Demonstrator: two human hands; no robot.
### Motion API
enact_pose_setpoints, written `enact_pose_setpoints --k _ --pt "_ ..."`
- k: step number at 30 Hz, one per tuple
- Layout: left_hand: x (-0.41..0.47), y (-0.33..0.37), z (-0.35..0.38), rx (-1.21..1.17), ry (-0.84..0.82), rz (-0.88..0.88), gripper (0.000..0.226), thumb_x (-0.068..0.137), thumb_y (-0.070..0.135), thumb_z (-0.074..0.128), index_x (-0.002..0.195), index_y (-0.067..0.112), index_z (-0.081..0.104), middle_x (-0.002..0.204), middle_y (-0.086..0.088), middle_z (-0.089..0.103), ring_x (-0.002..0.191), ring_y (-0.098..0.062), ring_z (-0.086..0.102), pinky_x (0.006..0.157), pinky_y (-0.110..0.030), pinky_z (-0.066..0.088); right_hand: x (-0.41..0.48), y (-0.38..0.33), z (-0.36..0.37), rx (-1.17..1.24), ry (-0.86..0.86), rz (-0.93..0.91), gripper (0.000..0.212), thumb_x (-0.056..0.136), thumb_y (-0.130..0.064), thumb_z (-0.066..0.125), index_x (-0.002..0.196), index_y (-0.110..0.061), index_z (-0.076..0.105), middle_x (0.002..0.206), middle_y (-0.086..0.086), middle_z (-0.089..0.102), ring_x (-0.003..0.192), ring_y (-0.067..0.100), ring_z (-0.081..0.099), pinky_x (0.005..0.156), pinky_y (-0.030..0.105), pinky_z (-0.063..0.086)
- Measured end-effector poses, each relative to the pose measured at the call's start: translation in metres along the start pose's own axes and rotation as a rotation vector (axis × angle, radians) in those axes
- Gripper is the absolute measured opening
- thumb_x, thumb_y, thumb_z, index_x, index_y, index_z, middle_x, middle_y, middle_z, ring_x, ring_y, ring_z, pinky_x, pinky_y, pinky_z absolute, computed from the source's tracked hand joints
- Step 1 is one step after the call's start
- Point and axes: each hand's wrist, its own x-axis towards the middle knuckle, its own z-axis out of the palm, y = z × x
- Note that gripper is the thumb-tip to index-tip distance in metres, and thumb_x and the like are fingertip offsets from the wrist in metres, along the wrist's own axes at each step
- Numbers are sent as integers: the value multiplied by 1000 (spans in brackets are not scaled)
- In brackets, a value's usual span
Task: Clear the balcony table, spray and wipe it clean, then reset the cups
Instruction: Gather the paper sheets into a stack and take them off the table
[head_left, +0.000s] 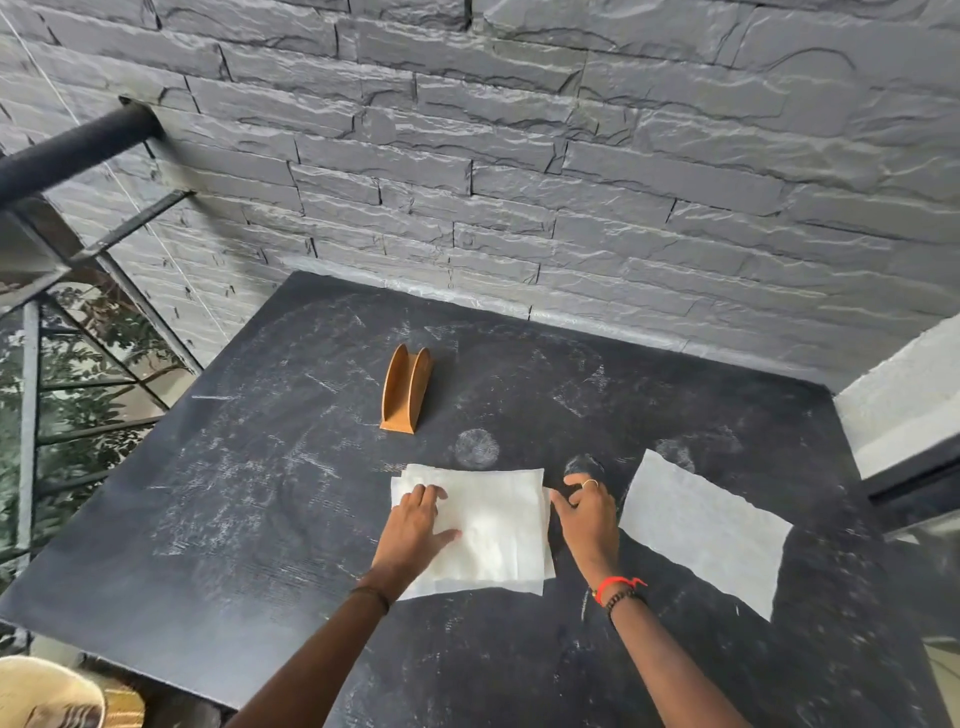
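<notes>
Nearest the camera, two bare forearms are extended over the matt black rectangular table top (260, 519). The left hand (415, 525) is laid flat, fingers spread, palm down on a small stack of white square paper napkins (498, 530); nothing is gripped, the stack is only pressed in place. The right hand (587, 519) is set at the stack's right edge with fingers curled loosely. Whether that edge is pinched or merely touched cannot be told. A red cord and a dark bead bracelet are worn on the right wrist.

Just beside the right hand, a single white paper sheet (706, 530) is spread flat on the table, apart from the stack. Further back, an empty tan wooden napkin holder with two arched sides (405, 389) stands upright, well apart from the napkins. Behind the table, a grey rough-cut stone wall (519, 156) is seen.

No cups and no spray bottle are in view. Chalky smears and round marks are visible across the surface, so the wipe is judged not done. Clearing is judged nearly complete: the napkins and the holder remain. Spraying, wiping and cup reset are left.
</notes>
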Motion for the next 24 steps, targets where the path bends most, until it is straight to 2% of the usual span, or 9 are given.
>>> enact_pose_setpoints --k 2,5,7,9,12,16,18,20,24 --pt "4 3 -1 -16 -12 10 48 76 37 77 113 13 56 91 4 48 88 -25 55 83 -38 46 12 14 -12 51 13 34 28 84 -28 67 64 -11 57 97 -1 68 89 24 61 70 31 46" --pt "15 15 -7 -42 24 42 38 82 47 69 104 17 58 83 7 51 80 -17 54 73 -29 41 26 35 -42 184 84 157 11 87 -22 63 80 -13 62 83 7 70 84 27 64 70 33 49" --pt "25 30 -10 -93 38 51 26 90 43 59 99 19 58 82 5 54 79 -13 53 69 -25 38 37 58 -63 233 172 231 5 87 -12 61 82 -12 63 86 15 70 86 31 64 75 35 48" --pt "38 49 -6 -116 30 82 19 97 33 51 98 16 59 91 1 59 84 -16 57 69 -22 39 48 83 -82 213 239 297 8 85 -7 58 84 -4 66 92 20 69 92 35 63 82 39 48" --pt "59 89 9 -149 -30 120 21 99 25 47 100 10 61 102 -6 61 93 -21 60 76 -26 42 58 120 -104 52 271 387 23 83 -15 58 92 4 67 99 25 67 102 40 59 92 44 42" --pt "83 147 46 -166 -166 149 23 99 17 43 98 4 63 104 -13 61 104 -27 56 85 -36 41 56 143 -124 -140 237 548 40 87 -20 62 114 9 56 121 32 51 116 45 44 99 45 34" --pt "91 175 70 -134 -208 131 24 96 12 39 100 6 62 107 -12 60 104 -31 58 86 -38 44 55 150 -129 -161 229 588 43 87 -21 62 117 8 53 124 32 48 118 46 41 98 46 36" --pt "95 199 87 -42 -254 144 27 97 13 37 110 6 59 115 -13 58 112 -31 55 93 -37 40 53 153 -132 -211 218 611 43 87 -22 61 116 9 53 123 31 47 117 45 41 97 48 37" --pt "99 228 108 -16 -285 70 36 98 22 46 126 -1 47 129 -18 49 121 -34 48 98 -41 40 49 152 -127 -284 282 677 41 85 -20 60 117 5 52 120 31 47 114 44 44 96 49 34"
